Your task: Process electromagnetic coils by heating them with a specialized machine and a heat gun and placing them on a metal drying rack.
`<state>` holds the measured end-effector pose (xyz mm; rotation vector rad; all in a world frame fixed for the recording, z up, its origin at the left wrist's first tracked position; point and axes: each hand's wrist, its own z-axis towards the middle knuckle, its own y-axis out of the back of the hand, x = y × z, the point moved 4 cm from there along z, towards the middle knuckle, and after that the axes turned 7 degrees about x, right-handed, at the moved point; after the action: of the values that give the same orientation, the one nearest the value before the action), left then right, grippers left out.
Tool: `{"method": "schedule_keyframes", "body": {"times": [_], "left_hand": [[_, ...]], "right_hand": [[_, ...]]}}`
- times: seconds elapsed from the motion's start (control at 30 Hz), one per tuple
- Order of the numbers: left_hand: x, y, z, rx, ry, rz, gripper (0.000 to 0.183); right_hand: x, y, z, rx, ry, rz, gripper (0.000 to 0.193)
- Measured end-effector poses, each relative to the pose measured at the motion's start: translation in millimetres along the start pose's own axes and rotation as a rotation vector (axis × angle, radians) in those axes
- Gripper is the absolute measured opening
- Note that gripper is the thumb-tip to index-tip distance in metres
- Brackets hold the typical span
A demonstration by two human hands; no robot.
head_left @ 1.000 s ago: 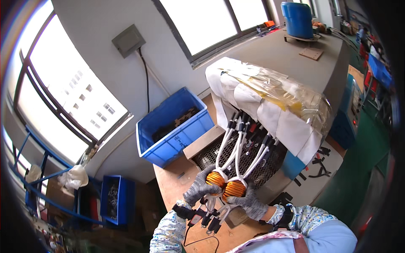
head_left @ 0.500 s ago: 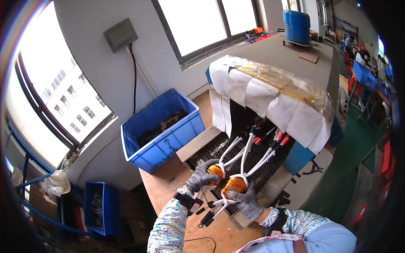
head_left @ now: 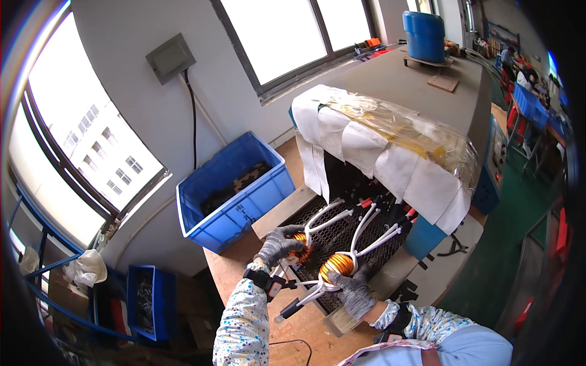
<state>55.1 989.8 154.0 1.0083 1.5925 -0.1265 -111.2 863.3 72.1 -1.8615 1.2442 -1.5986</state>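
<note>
From my end I see both gloved hands filled: my left hand point(head_left: 278, 245) is curled around the left coil point(head_left: 301, 250), and my right hand point(head_left: 354, 294) grips the near right side of the right coil point(head_left: 336, 266). The coils sit apart, between my hands, over the mesh point(head_left: 332, 233). White leads point(head_left: 378, 243) run forward from them toward the hood point(head_left: 360, 141) beyond my hands. Left of my left hand, farther off, stands a blue bin point(head_left: 268, 195); the desk point(head_left: 294, 329) shows below my hands.
</note>
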Motion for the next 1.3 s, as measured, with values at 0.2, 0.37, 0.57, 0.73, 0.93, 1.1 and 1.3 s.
{"method": "schedule_keyframes", "body": {"times": [0.2,0.37,0.57,0.73,0.93,1.1,1.3], "left_hand": [[10.5,6.5,11.4,-0.157,0.025,0.444,0.045],[34.0,4.6,23.2,-0.164,0.02,0.171,0.036],[27.2,-8.5,28.2,-0.13,-0.101,0.147,0.043],[2.5,-7.9,-1.3,-0.2,-0.233,0.262,0.049],[-45.5,-56.6,-114.0,-0.243,-0.639,0.31,0.05],[-0.6,-121.8,-197.7,-0.137,-0.438,0.052,0.029],[47.1,-173.5,-214.3,-0.199,-0.367,-0.164,0.023]], "right_hand": [[12.6,-5.3,8.6,0.012,-0.061,-0.097,0.067],[30.2,-31.6,-0.9,0.324,-0.254,-0.536,0.059],[24.7,-12.6,14.4,0.49,0.02,-1.18,0.06],[56.4,-9.8,-7.8,0.57,0.413,-1.297,0.054],[77.3,17.5,-37.9,0.631,0.409,-1.395,0.03],[60.2,16.7,-57.6,0.742,0.621,-1.535,0.026],[34.3,4.8,-67.7,0.845,0.72,-1.528,0.027]]}}
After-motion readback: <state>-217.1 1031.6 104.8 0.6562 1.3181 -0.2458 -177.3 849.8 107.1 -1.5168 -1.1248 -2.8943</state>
